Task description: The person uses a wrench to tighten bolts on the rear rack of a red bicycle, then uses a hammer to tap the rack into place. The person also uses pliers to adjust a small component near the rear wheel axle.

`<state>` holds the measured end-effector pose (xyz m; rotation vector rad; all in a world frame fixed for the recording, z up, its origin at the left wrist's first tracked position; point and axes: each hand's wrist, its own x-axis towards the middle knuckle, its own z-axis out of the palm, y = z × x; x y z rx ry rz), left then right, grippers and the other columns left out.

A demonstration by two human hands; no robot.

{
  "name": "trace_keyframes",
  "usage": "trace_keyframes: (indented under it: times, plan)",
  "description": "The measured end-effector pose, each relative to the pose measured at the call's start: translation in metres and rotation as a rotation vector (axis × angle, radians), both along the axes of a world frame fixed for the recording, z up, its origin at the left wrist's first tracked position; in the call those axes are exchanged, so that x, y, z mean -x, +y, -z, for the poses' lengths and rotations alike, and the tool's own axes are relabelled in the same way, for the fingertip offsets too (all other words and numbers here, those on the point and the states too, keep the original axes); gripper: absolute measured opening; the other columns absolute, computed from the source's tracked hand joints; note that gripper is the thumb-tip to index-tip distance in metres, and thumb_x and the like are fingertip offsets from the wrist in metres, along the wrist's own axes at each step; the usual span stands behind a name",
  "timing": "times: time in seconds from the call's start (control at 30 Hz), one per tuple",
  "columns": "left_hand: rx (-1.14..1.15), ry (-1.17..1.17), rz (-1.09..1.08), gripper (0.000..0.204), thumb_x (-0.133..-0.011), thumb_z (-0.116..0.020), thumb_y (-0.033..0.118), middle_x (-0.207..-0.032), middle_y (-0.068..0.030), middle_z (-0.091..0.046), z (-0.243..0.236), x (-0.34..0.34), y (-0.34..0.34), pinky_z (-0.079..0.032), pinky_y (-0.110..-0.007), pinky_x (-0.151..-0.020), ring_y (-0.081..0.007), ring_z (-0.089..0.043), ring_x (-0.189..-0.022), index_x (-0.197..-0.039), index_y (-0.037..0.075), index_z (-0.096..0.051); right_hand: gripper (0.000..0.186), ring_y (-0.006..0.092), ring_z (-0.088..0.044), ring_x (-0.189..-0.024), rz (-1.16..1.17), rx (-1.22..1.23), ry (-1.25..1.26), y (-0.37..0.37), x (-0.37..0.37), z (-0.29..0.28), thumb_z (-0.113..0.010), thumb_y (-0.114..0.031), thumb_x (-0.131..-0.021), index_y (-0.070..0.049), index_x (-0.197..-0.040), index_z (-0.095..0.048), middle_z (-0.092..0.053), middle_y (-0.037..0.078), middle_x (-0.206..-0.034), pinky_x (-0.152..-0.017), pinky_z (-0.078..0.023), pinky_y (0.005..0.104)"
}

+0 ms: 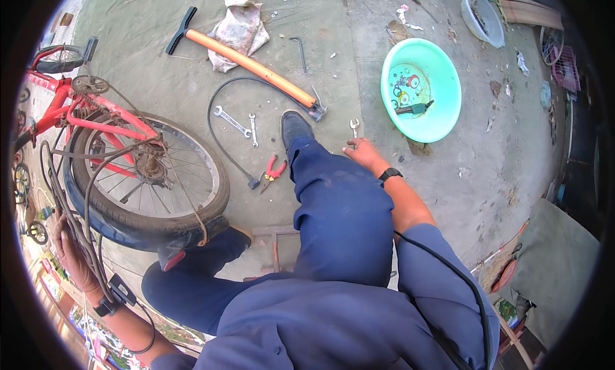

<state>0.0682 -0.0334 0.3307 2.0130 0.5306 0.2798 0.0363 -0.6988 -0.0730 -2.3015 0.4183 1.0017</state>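
The right hand [366,155] is the nearer one to the small wrench [354,129], which lies on the floor [384,203] just beyond the fingers, at about 11 o'clock from the hand. The long axis of this wrench goes almost from 12 to 6 o'clock, with its open head at 12 and its lower end at the fingertips. The fingers of this grip are bent and near together, but I cannot tell if they are clamped on the wrench or only touch it. The left hand [72,258] is well apart, at 8 o'clock, against the bent rods [57,194] behind the bicycle wheel [221,191]; its fingers look rather straight, and I cannot tell if they hold. The green basin [448,117] stands between 1 and 2 o'clock from the right hand.
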Motion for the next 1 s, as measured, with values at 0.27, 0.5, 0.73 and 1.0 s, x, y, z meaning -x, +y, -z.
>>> trace_keyframes:
  times: [0.27, 0.5, 0.73, 1.0]
  plan:
    - [-0.087, -0.012, 0.113, 0.035, -0.105, -0.043, 0.015, -0.148, -0.0193, -0.047, 0.008, 0.004, 0.018, -0.023, -0.039, -0.12, -0.0263, -0.038, -0.142, -0.132, -0.004, -0.055, 0.054, 0.0371, -0.057, -0.121, -0.061, 0.001, -0.038, 0.005, -0.014, -0.031, -0.067, -0.045, -0.087, -0.006, -0.125, -0.066, -0.059, 0.023, -0.131, -0.104, -0.045, 0.0421]
    - [-0.092, -0.113, 0.154, 0.035, -0.104, -0.045, 0.016, -0.148, -0.0184, -0.047, 0.011, 0.0, 0.014, -0.021, -0.041, -0.121, -0.0254, -0.038, -0.142, -0.131, -0.002, -0.057, 0.051, 0.0391, -0.06, -0.114, -0.092, 0.002, -0.157, -0.013, -0.007, -0.052, -0.068, -0.043, -0.087, -0.003, -0.12, -0.068, -0.065, 0.024, -0.12, -0.101, -0.047, 0.0435]
    - [-0.176, -0.152, 0.211, 0.039, -0.103, -0.044, 0.015, -0.14, -0.0154, -0.055, -0.003, 0.009, 0.004, -0.024, -0.038, -0.119, -0.022, -0.044, -0.137, -0.135, -0.003, -0.054, 0.053, 0.0344, -0.064, -0.112, 0.174, -0.119, -0.141, -0.025, 0.026, -0.096, -0.07, -0.037, -0.087, 0.003, -0.121, -0.066, -0.068, 0.022, -0.118, -0.097, -0.049, 0.0394]
    - [-0.183, -0.131, 0.008, 0.04, -0.101, -0.049, 0.016, -0.138, -0.0138, -0.057, 0.0, 0.065, 0.004, -0.025, -0.036, -0.118, -0.0208, -0.046, -0.134, -0.136, -0.003, -0.053, 0.052, 0.0303, -0.065, -0.113, 0.234, -0.077, -0.222, -0.07, 0.093, -0.114, -0.069, -0.036, -0.089, 0.003, -0.123, -0.066, -0.069, 0.021, -0.119, -0.097, -0.049, 0.037]
